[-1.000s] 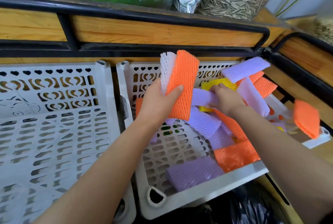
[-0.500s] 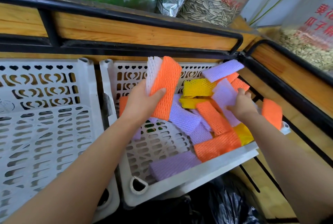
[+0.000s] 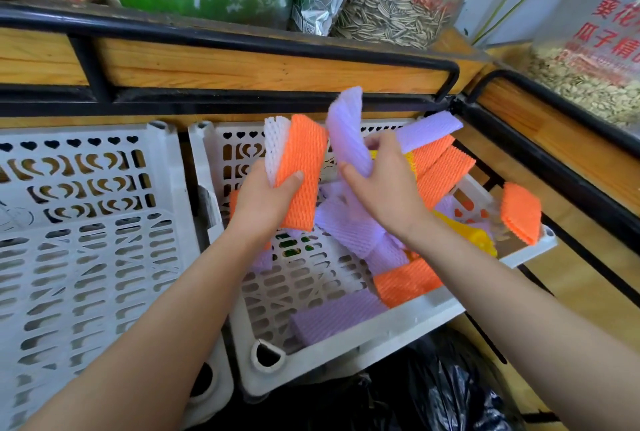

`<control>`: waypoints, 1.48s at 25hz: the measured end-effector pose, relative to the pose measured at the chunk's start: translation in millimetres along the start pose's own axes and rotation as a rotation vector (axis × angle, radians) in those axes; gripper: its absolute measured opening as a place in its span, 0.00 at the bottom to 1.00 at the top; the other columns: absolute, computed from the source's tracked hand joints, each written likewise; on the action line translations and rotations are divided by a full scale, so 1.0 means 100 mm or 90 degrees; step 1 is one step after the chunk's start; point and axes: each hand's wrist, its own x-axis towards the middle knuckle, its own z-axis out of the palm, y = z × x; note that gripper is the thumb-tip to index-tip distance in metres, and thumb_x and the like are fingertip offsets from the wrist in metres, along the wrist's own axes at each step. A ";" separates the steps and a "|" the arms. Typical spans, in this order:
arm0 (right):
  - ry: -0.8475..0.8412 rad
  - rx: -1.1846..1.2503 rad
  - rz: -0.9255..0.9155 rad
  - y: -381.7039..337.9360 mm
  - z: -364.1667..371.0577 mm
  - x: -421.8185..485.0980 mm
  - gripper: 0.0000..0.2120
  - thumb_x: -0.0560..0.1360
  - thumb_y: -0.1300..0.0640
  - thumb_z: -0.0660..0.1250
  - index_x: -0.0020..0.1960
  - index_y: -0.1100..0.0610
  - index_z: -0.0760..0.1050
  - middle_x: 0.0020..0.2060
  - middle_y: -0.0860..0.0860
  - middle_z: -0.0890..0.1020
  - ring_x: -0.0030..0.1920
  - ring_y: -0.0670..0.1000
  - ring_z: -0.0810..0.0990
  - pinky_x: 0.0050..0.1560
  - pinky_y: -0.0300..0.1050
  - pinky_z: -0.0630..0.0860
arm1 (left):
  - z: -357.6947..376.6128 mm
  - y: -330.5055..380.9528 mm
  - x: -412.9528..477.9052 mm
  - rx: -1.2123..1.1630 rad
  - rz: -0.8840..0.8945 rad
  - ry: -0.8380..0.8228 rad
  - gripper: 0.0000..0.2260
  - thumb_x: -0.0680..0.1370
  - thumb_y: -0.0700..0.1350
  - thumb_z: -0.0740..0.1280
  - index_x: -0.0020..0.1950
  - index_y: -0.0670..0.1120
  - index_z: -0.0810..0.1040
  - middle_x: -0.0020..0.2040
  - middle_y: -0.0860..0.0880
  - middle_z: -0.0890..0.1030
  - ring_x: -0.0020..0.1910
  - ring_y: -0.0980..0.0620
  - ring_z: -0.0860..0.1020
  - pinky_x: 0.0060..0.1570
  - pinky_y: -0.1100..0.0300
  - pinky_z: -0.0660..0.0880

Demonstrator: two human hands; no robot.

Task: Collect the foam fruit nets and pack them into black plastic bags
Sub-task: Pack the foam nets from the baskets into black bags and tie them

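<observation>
My left hand [image 3: 265,200] grips a stack of foam nets upright over the right crate, an orange net [image 3: 301,167] in front and a white net [image 3: 275,146] behind it. Close to its right, my right hand [image 3: 384,184] holds a purple net [image 3: 348,131] lifted above the pile. The white slotted crate [image 3: 346,344] holds several loose purple, orange and yellow nets, mostly on its right side. One orange net [image 3: 521,217] lies on the crate's far right corner. A black plastic bag [image 3: 433,396] sits below the crate's front edge.
A second white crate [image 3: 86,257] stands on the left with nothing in it. A wooden shelf with a black metal rail [image 3: 242,39] runs behind the crates, bearing bags of sunflower seeds [image 3: 388,11]. Another railed wooden shelf [image 3: 554,139] closes the right side.
My right hand has picked a purple net out of the pile and raised it leftward toward the stack in my left hand. My left hand still holds the orange and white nets.
</observation>
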 end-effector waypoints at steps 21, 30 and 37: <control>-0.436 -0.097 0.146 0.81 0.38 0.09 0.28 0.78 0.57 0.64 0.73 0.63 0.57 0.71 0.57 0.66 0.69 0.56 0.67 0.66 0.46 0.67 | -0.17 0.05 0.08 -0.063 0.029 0.081 0.19 0.74 0.46 0.71 0.62 0.48 0.69 0.56 0.50 0.78 0.54 0.51 0.78 0.54 0.52 0.77; -0.464 -0.253 0.112 0.96 0.53 0.09 0.31 0.74 0.57 0.70 0.71 0.62 0.59 0.66 0.59 0.72 0.64 0.57 0.72 0.61 0.48 0.70 | -0.13 0.05 0.07 -0.052 0.033 0.033 0.17 0.74 0.46 0.70 0.58 0.50 0.68 0.53 0.53 0.76 0.52 0.53 0.77 0.46 0.61 0.76; -0.134 -0.026 0.139 0.46 0.09 0.00 0.16 0.77 0.59 0.63 0.62 0.65 0.66 0.52 0.58 0.75 0.49 0.56 0.74 0.38 0.40 0.60 | -0.06 0.09 -0.05 -0.026 0.090 -0.017 0.17 0.75 0.46 0.69 0.62 0.48 0.69 0.53 0.54 0.78 0.49 0.59 0.79 0.44 0.64 0.77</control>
